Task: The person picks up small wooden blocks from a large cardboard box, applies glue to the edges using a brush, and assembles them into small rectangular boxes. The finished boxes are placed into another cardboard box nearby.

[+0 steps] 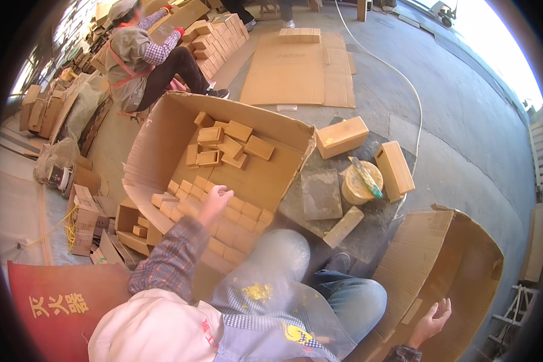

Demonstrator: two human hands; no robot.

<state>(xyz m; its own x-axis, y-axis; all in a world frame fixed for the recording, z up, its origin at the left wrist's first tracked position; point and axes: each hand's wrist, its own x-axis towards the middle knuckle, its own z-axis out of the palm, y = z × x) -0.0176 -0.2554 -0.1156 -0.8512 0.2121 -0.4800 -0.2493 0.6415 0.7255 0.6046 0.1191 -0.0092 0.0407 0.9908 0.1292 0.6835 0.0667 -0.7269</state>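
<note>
My left hand [214, 202] reaches into a large open cardboard box [163, 130] lying on its side, fingers curled over a row of small wooden blocks [235, 217]; whether it grips one I cannot tell. More small wooden box pieces [223, 145] lie piled deeper in the carton. My right hand [431, 320] hangs open and empty at the lower right, beside a curved sheet of cardboard [452, 253]. My knees and apron fill the lower middle.
Two wooden boxes [342, 136] [394, 170], a glue tub with a brush [362, 181] and a wood slat [344, 226] sit on a dark mat. Another person [142, 57] sits at the upper left by stacked blocks [217, 39]. Flat cardboard [298, 69] lies beyond.
</note>
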